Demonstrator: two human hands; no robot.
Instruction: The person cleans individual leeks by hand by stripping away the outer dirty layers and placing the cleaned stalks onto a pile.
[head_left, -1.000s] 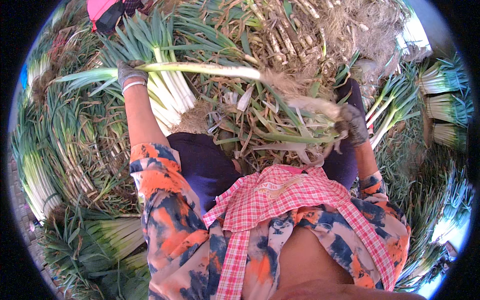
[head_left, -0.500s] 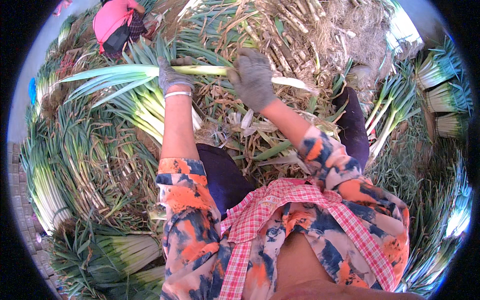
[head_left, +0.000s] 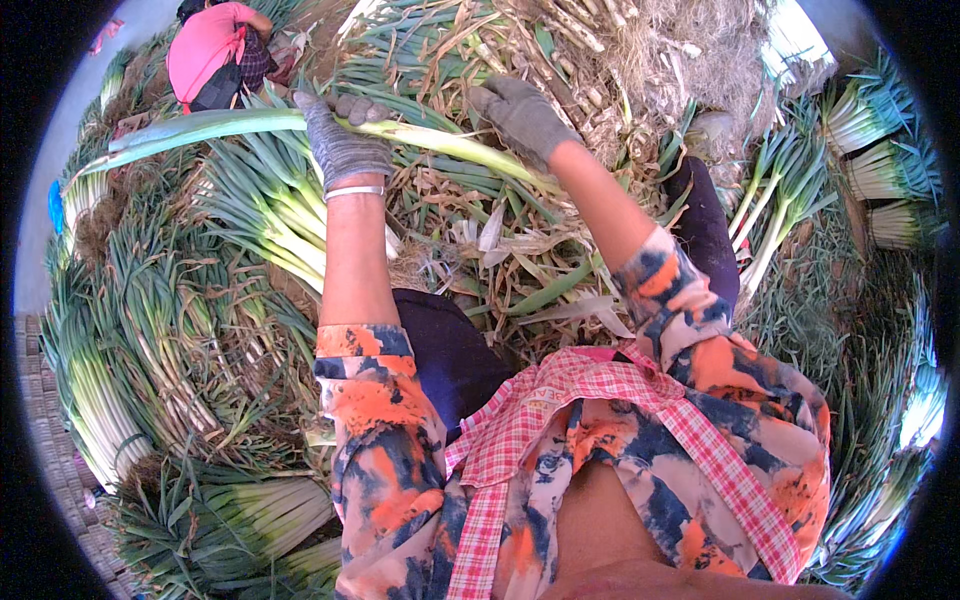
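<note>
My left hand (head_left: 345, 135), in a grey knit glove with a bracelet at the wrist, is wrapped round a long green onion (head_left: 440, 141). Its leaves reach far left, while the pale stalk slants down to the right below my other hand. My right hand (head_left: 522, 118), gloved too, hovers just above the stalk, apart from it; the fingers are loosely bent and I make out nothing in them. Under my left forearm lies a pile of green onions (head_left: 285, 215) with white stems. Dry peeled leaves (head_left: 500, 255) litter the ground between my knees.
Untrimmed onions with roots (head_left: 580, 60) are heaped ahead. Loose stalks (head_left: 775, 215) rest by my right knee. Tied bundles stand at far right (head_left: 880, 170) and far left (head_left: 105, 405). Another person in a pink top (head_left: 207, 52) crouches at the upper left.
My right hand has let go of the stalk and moved up and slightly right. The onion now tilts down to the right, and its leaves hang together instead of fanning out.
</note>
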